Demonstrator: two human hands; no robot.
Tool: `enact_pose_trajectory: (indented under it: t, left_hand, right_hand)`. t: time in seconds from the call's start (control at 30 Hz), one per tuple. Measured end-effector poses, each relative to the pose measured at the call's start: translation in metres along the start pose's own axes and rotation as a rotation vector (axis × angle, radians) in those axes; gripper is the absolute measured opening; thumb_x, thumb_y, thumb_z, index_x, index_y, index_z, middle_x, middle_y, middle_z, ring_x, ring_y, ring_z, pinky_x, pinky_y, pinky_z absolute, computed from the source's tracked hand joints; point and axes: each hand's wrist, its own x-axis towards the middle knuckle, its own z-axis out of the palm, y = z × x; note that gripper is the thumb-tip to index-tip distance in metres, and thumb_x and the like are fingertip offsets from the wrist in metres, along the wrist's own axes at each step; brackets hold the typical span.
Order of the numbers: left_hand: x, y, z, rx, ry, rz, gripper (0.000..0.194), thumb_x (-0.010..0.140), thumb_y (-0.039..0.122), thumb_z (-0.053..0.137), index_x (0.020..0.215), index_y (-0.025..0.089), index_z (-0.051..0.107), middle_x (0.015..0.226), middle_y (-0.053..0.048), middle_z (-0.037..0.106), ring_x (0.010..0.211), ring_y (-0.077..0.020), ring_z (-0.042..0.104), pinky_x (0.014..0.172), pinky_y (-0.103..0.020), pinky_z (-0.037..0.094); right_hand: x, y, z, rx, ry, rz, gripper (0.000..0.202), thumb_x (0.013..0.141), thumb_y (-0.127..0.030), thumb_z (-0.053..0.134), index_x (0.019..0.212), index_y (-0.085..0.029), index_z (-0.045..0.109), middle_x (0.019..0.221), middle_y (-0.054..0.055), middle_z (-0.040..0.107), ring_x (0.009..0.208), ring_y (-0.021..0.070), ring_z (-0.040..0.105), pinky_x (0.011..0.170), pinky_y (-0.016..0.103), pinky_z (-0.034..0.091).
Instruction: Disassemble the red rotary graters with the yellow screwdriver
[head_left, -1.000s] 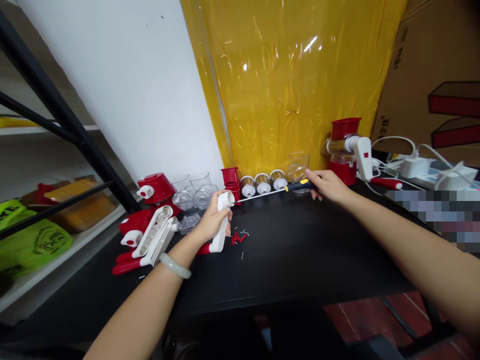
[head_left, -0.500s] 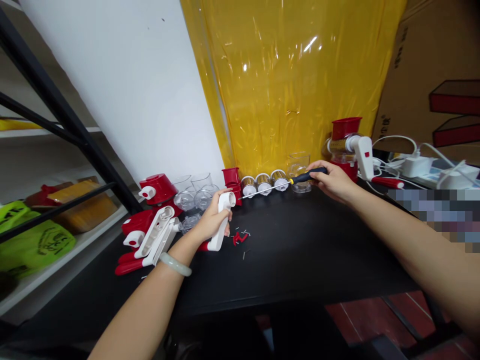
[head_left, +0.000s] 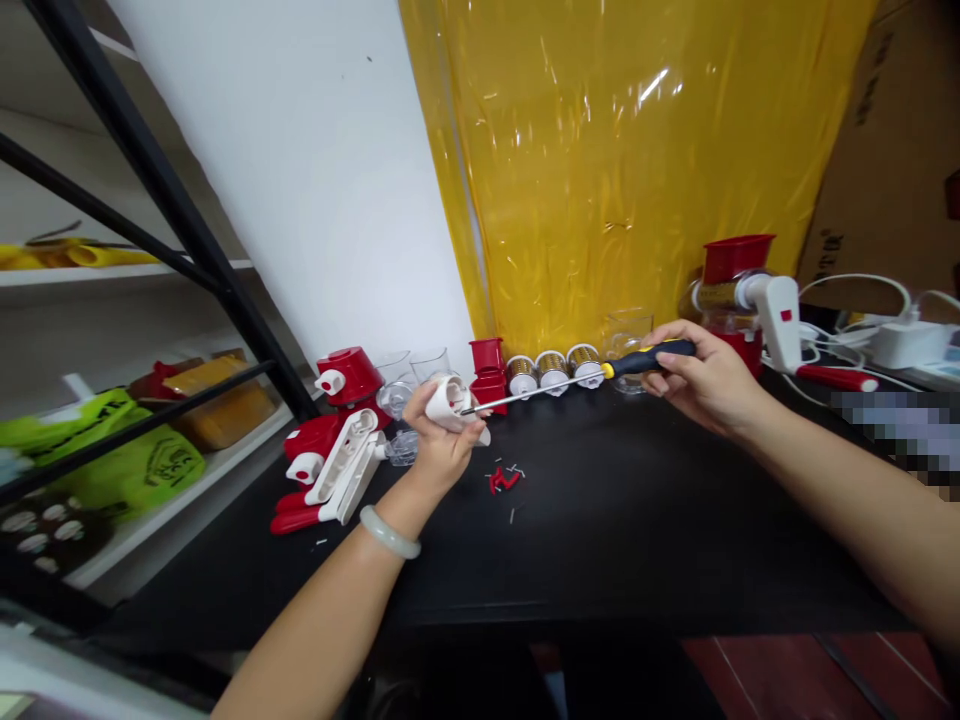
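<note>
My left hand (head_left: 442,445), with a pale bangle at the wrist, is wrapped round a white plastic handle part (head_left: 448,402), its round open end tilted up toward me. In my right hand (head_left: 701,375) is a screwdriver (head_left: 649,357) with a dark blue and yellow grip. The long metal shaft points left, and its tip is at the rim of the white part's opening; whether it touches is too small to tell. Below them on the black table (head_left: 600,540) lie small red pieces (head_left: 504,480) and several loose screws (head_left: 513,515).
Red bases (head_left: 349,375), white handles with red grips (head_left: 349,465) and clear cups stand at the left. Red hoppers (head_left: 487,370) and three metal drums (head_left: 553,371) line the back. An assembled red-and-white grater (head_left: 739,290) and white cables (head_left: 911,340) are at the right.
The white part has turned in my left hand, so its open end now faces me more. The screwdriver tip has come to that opening. The whole view has shifted slightly.
</note>
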Motion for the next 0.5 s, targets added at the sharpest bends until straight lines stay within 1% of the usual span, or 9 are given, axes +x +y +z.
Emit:
enact_pose_trajectory:
  t: [0.07,0.2,0.3,0.43,0.5]
  left_hand:
    - [0.0003,-0.0028,-0.0016,0.038,0.034,0.07,0.077,0.08,0.056,0.07,0.134,0.035,0.02,0.109,-0.005,0.05,0.088,-0.0212,0.063,0.092,-0.049,0.051]
    - [0.0018,-0.0014,-0.0018,0.109,0.086,0.129,0.074,0.076,0.07,0.064,0.125,0.034,0.023,0.095,-0.002,0.049,0.083,-0.0228,0.06,0.089,-0.049,0.05]
    - [0.0021,0.0001,-0.0015,0.101,0.095,0.183,0.069,0.076,0.071,0.062,0.12,0.033,0.024,0.094,-0.002,0.049,0.081,-0.022,0.059,0.088,-0.049,0.05]
    - [0.0024,-0.0033,-0.0028,0.114,0.102,0.113,0.069,0.075,0.07,0.065,0.117,0.033,0.025,0.1,-0.003,0.049,0.08,-0.0209,0.059,0.088,-0.049,0.051]
    - [0.0033,-0.0066,-0.0048,0.11,0.089,0.1,0.069,0.075,0.066,0.069,0.117,0.033,0.025,0.103,-0.003,0.049,0.081,-0.0202,0.06,0.088,-0.048,0.051]
  right_hand:
    - [-0.0013,-0.0007,0.0017,-0.018,-0.005,-0.007,0.03,0.073,-0.04,0.08,0.088,-0.027,0.059,0.059,-0.006,0.052,0.049,0.0116,0.05,0.053,0.032,0.044]
    - [-0.0022,-0.001,0.0015,-0.022,-0.018,-0.018,0.032,0.071,-0.043,0.083,0.087,-0.028,0.061,0.061,-0.005,0.054,0.05,0.0115,0.051,0.053,0.032,0.045]
    - [-0.0033,-0.0024,0.0017,-0.014,-0.023,-0.034,0.033,0.07,-0.044,0.084,0.088,-0.028,0.062,0.062,-0.005,0.055,0.05,0.0119,0.052,0.054,0.032,0.046]
    - [-0.0044,-0.003,0.0015,-0.051,-0.014,-0.056,0.036,0.07,-0.049,0.084,0.088,-0.028,0.061,0.064,-0.004,0.057,0.05,0.0127,0.052,0.054,0.034,0.047]
    - [-0.0046,-0.0028,-0.0005,-0.072,-0.019,-0.066,0.036,0.071,-0.05,0.083,0.089,-0.028,0.061,0.062,-0.004,0.056,0.051,0.0134,0.054,0.055,0.034,0.048]
